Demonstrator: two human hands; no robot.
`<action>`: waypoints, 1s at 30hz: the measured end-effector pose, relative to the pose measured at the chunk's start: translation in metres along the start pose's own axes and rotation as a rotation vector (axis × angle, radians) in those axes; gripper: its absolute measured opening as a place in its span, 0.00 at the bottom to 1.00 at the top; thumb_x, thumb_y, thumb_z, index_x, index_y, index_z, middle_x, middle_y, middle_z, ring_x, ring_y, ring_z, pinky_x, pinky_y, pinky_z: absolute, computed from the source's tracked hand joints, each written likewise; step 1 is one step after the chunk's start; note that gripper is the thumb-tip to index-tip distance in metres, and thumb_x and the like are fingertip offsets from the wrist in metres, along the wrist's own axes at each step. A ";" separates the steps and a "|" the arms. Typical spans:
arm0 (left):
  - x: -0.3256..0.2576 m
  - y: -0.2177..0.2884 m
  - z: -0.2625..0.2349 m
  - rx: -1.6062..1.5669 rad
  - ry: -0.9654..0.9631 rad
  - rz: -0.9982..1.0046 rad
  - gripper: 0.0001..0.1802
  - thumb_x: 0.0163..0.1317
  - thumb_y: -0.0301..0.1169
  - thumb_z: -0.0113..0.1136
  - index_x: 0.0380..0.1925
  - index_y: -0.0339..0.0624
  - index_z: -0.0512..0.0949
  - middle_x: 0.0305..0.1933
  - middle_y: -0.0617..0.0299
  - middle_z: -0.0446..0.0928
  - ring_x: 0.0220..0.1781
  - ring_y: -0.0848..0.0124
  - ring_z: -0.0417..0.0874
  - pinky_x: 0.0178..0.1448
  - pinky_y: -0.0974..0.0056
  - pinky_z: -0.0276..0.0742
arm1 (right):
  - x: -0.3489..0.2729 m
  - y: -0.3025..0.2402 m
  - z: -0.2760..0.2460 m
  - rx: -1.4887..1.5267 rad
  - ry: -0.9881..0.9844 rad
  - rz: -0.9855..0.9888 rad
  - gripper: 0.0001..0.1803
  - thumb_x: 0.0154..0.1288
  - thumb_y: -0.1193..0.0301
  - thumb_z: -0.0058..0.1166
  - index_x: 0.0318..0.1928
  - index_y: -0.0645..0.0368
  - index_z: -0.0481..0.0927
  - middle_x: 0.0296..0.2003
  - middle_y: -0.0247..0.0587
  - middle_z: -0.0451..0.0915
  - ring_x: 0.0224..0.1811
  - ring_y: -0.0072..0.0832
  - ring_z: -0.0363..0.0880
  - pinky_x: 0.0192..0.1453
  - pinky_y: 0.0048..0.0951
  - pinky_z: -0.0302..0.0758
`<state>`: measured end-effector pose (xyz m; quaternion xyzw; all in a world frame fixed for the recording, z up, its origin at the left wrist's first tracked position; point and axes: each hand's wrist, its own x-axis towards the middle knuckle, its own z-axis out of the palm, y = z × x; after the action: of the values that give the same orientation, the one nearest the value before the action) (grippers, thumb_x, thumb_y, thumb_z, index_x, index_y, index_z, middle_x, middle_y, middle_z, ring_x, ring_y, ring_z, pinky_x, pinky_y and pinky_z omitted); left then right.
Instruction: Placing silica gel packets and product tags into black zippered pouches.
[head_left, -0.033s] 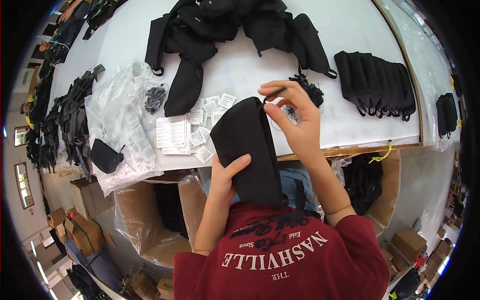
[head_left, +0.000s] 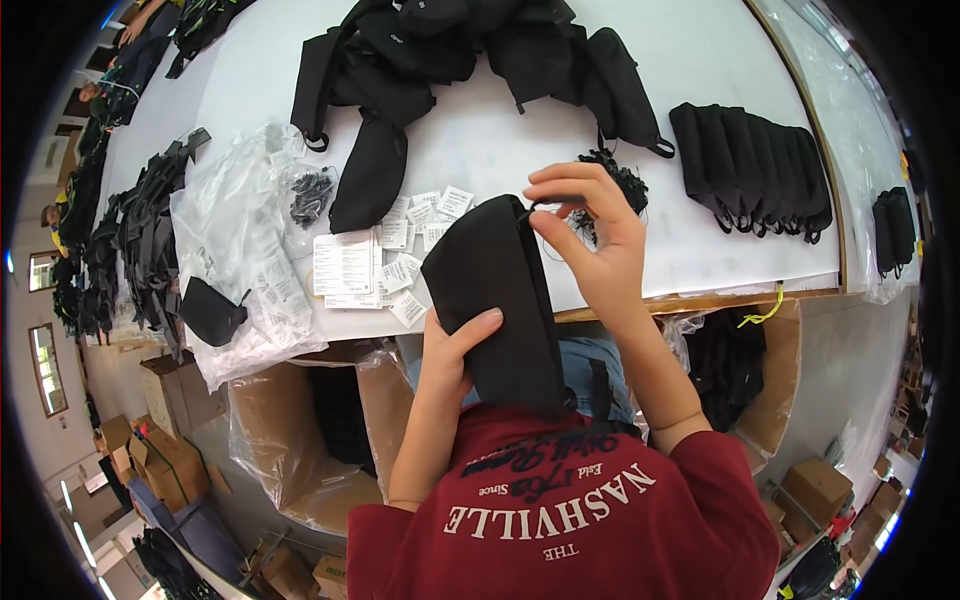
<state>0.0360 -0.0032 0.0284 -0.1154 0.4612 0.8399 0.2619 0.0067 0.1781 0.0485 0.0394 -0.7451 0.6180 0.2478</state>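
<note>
Black pouch (head_left: 497, 290): holding w/ L grip (head_left: 452, 352), pinching cord (head_left: 560, 199) at pouch top w/ R grip (head_left: 598, 232); prob. working cord, likely needs steady hold next.

A big heap of black bags (head_left: 430, 50) is piled on the white table (head_left: 490, 150), and a neat row of black bags (head_left: 750, 165) is set on the right. White tags (head_left: 403, 272) and clear plastic (head_left: 230, 230) are spread near the front, and black straps (head_left: 150, 230) are heaped on the left.
</note>
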 end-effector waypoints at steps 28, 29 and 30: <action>0.044 0.029 -0.028 -0.413 0.101 -0.023 0.13 0.64 0.36 0.52 0.40 0.38 0.76 0.36 0.52 0.80 0.30 0.68 0.83 0.31 0.69 0.81 | -0.020 -0.037 -0.010 -0.092 -0.777 -0.062 0.11 0.49 0.74 0.62 0.33 0.53 0.75 0.34 0.32 0.74 0.39 0.33 0.70 0.44 0.31 0.66; 0.044 0.029 -0.029 -0.413 0.098 -0.024 0.13 0.64 0.36 0.52 0.40 0.38 0.76 0.36 0.52 0.80 0.30 0.68 0.83 0.31 0.69 0.81 | -0.020 -0.036 -0.010 -0.095 -0.776 -0.062 0.11 0.49 0.74 0.62 0.33 0.53 0.75 0.34 0.32 0.74 0.39 0.33 0.70 0.44 0.31 0.66; 0.045 0.029 -0.029 -0.369 0.146 0.003 0.14 0.64 0.35 0.52 0.44 0.37 0.75 0.41 0.52 0.80 0.36 0.67 0.83 0.38 0.67 0.81 | -0.021 -0.035 -0.010 -0.230 -0.648 -0.093 0.13 0.49 0.73 0.62 0.37 0.53 0.75 0.39 0.34 0.74 0.43 0.34 0.70 0.49 0.33 0.65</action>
<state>-0.0188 -0.0257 0.0136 -0.2213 0.3173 0.9000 0.2007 0.0409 0.1746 0.0728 0.2395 -0.8472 0.4734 0.0293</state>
